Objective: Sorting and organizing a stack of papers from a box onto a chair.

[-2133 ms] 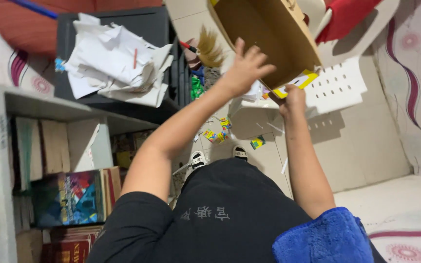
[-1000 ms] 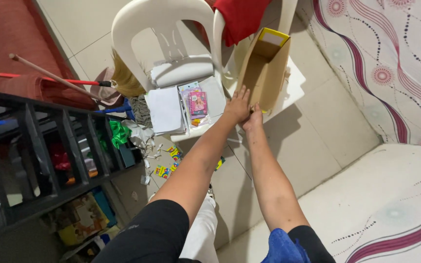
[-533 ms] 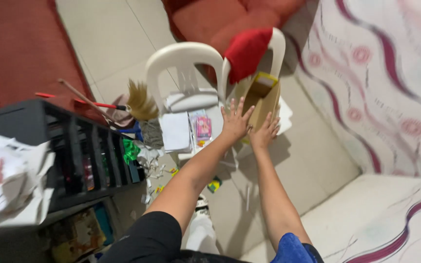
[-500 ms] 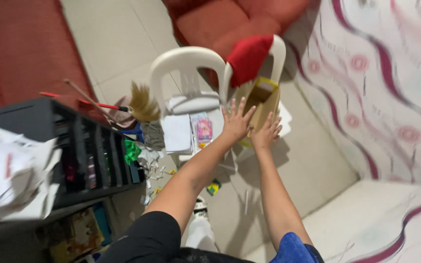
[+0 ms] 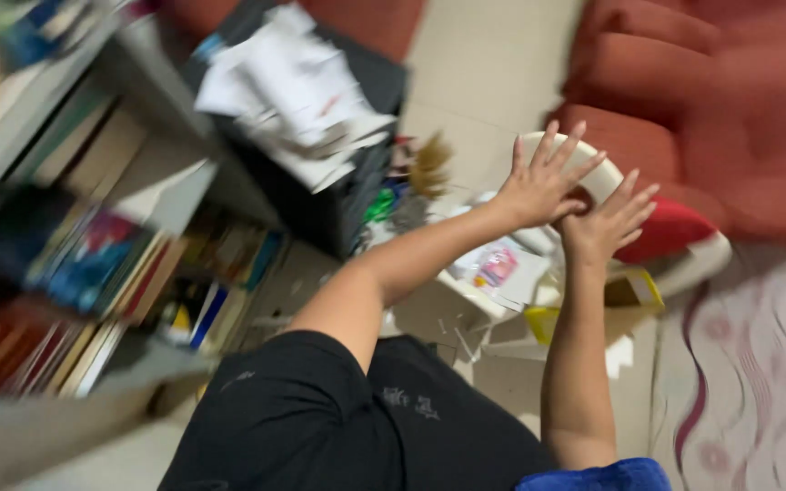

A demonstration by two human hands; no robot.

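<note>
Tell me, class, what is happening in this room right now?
A person in a black shirt holds both arms out, left hand and right hand spread open and empty above a white plastic chair. Papers lie on its seat. A black crate piled with crumpled paper stands beside a bookshelf.

Half a second ago both palms lay against the side of the tall brown cardboard box with the yellow rim. Now the left hand and right hand are lifted clear of it, fingers spread and holding nothing, and the box sits below the right hand. The view has swung, blurred, bringing the bookshelf in far left of the hands.
</note>
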